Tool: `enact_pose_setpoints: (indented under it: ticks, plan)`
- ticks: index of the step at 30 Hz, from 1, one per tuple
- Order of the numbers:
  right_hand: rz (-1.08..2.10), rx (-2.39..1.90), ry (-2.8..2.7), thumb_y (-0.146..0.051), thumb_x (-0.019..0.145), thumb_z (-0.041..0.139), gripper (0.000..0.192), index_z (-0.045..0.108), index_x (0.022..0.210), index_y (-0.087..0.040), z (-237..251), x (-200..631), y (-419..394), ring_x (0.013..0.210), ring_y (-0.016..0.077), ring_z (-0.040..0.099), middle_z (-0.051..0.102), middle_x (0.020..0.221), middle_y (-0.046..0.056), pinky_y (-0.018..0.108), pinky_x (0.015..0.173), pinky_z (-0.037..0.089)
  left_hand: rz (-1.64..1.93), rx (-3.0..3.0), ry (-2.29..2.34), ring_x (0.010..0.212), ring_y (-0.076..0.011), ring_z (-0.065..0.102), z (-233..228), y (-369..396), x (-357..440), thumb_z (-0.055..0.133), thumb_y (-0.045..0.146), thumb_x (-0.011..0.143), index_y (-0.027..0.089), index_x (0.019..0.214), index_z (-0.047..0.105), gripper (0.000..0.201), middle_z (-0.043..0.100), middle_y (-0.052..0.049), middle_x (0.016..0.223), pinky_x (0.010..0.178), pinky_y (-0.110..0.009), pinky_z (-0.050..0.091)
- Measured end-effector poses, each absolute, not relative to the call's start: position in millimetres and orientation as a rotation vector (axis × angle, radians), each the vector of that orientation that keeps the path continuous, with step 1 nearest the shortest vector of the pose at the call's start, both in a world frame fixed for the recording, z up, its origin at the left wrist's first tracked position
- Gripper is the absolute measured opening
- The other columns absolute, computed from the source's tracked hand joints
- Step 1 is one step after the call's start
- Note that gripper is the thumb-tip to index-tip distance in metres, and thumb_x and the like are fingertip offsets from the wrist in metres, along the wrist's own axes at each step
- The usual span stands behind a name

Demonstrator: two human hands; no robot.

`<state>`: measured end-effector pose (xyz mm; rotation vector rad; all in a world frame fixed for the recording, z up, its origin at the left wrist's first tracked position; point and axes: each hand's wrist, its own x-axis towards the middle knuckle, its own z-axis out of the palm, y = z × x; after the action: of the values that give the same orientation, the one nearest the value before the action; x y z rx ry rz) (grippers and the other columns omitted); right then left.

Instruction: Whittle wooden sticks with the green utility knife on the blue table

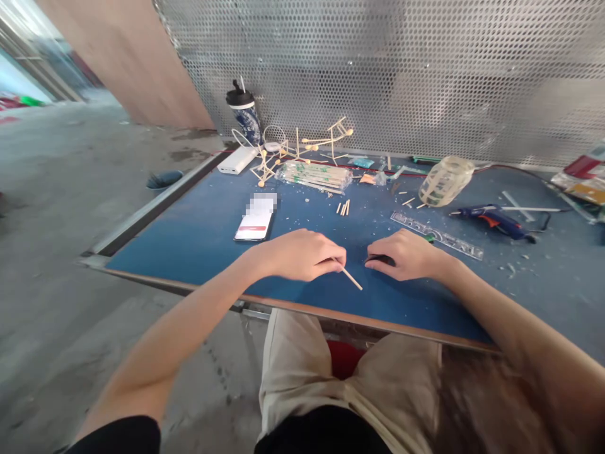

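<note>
My left hand [307, 255] is closed on a thin wooden stick [352, 278], which points down to the right over the blue table [184, 236]. Facing it, my right hand [404, 255] is curled round what looks like a utility knife [382, 259]. Its dark part shows between thumb and fingers, and a green bit sticks out behind the hand. The rest is hidden in my grip. A gap separates the stick from the knife. Several short cut sticks [343, 207] lie beyond my hands. A clear ruler [437, 235] lies just past my right hand.
A phone [256, 217] lies left, below a white power bank [237, 160] and a lidded cup [246, 116]. Stick frames [326, 140] and a bag of sticks [314, 175] are at the back. A glue gun [496, 221] and a ribbed translucent container [445, 181] stand right.
</note>
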<state>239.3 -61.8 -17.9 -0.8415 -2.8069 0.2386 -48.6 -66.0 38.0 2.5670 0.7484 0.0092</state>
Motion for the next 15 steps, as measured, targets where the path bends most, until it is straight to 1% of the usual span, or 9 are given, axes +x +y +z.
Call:
enact_pose_setpoints:
  ticks: [1,2,4,6,7,9,10,12,15]
  plan:
    - [0.237,-0.846,-2.804,-0.041,0.103,0.048,0.031,0.067,0.088,-0.023,-18,239,-62,0.066,0.0139,0.063,0.075,0.081,0.001,0.028,0.061,0.033,0.118,2.522,0.777,0.078,-0.0137,0.063,34,-82,-61,0.046,0.033,0.103,0.025,0.098,0.069,0.024,0.074,0.0,0.096,0.07,-0.026,0.038]
    - [0.238,-0.848,-2.804,-0.041,0.103,0.048,0.03,0.067,0.088,-0.023,-18,239,-61,0.067,0.014,0.064,0.075,0.082,0.001,0.028,0.061,0.033,0.207,2.456,0.805,0.076,-0.013,0.062,26,-100,-74,0.045,0.033,0.104,0.025,0.099,0.068,0.025,0.073,-0.001,0.094,0.07,-0.026,0.04]
    - [0.247,-0.839,-2.804,-0.04,0.103,0.048,0.03,0.068,0.087,-0.023,-18,239,-62,0.067,0.014,0.064,0.076,0.083,0.001,0.028,0.061,0.034,0.384,2.311,0.852,0.06,-0.0118,0.054,4,-137,-98,0.042,0.033,0.104,0.023,0.092,0.064,0.027,0.067,0.0,0.075,0.061,-0.027,0.039]
    - [0.263,-0.822,-2.81,-0.04,0.103,0.049,0.03,0.068,0.087,-0.023,-17,239,-63,0.067,0.014,0.064,0.076,0.083,0.0,0.028,0.061,0.035,0.579,2.244,0.835,0.056,-0.0127,0.052,-20,-169,-116,0.043,0.034,0.102,0.024,0.087,0.062,0.026,0.062,0.001,0.066,0.06,-0.028,0.04]
    - [0.265,-0.818,-2.814,-0.04,0.103,0.049,0.03,0.068,0.087,-0.023,-16,239,-64,0.067,0.014,0.064,0.076,0.082,0.0,0.029,0.061,0.035,0.645,2.256,0.825,0.057,-0.0135,0.053,-28,-181,-122,0.045,0.035,0.101,0.025,0.088,0.063,0.024,0.063,0.001,0.066,0.061,-0.029,0.041]
    - [0.258,-0.826,-2.82,-0.04,0.103,0.048,0.03,0.067,0.086,-0.023,-16,238,-65,0.067,0.0142,0.064,0.075,0.081,0.0,0.029,0.061,0.035,0.597,2.279,0.84,0.063,-0.0151,0.058,-33,-192,-126,0.046,0.032,0.1,0.027,0.094,0.066,0.022,0.066,0.0,0.07,0.065,-0.03,0.043]
    - [0.256,-0.83,-2.821,-0.04,0.103,0.048,0.031,0.067,0.086,-0.023,-16,237,-65,0.067,0.0143,0.064,0.075,0.08,0.0,0.029,0.061,0.034,0.48,2.31,0.797,0.064,-0.0149,0.059,-28,-191,-125,0.047,0.03,0.1,0.028,0.098,0.068,0.021,0.067,0.0,0.071,0.065,-0.03,0.043]
    - [0.26,-0.828,-2.818,-0.04,0.103,0.048,0.031,0.067,0.084,-0.023,-16,235,-64,0.067,0.0143,0.064,0.074,0.08,0.0,0.029,0.061,0.034,0.294,2.377,0.747,0.069,-0.0153,0.062,-9,-178,-117,0.05,0.03,0.1,0.03,0.099,0.071,0.021,0.071,0.0,0.077,0.067,-0.03,0.043]
    - [0.235,-0.821,-2.821,-0.039,0.103,0.048,0.031,0.067,0.085,-0.023,-10,238,-62,0.066,0.0141,0.063,0.074,0.08,0.001,0.029,0.061,0.035,0.165,2.392,0.646,0.074,-0.0135,0.065,24,-143,-97,0.05,0.031,0.102,0.028,0.1,0.074,0.025,0.074,0.0,0.085,0.07,-0.028,0.045]
